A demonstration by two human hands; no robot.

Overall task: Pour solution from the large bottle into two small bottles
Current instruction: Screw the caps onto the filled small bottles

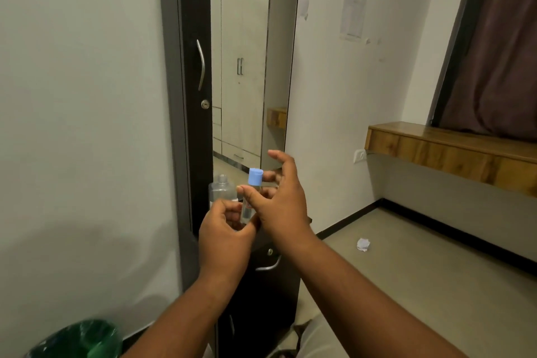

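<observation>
A small clear bottle (247,209) with a blue cap (255,177) stands upright in my left hand (225,237), which grips its lower body. My right hand (279,197) is at the cap, thumb and a finger pinching it, the other fingers spread. Just behind and to the left stands a clear open bottle (222,190) with a bare threaded neck, on top of the dark cabinet; its lower part is hidden by my left hand. I cannot tell which bottle is the large one.
A dark cabinet (267,285) with metal handle and lock stands below my hands. Behind are a tall mirror (244,67) and a dark door with handle (201,64). A wooden shelf (453,151) runs right; crumpled paper (363,244) on the floor; a green-lined bin (78,340) bottom left.
</observation>
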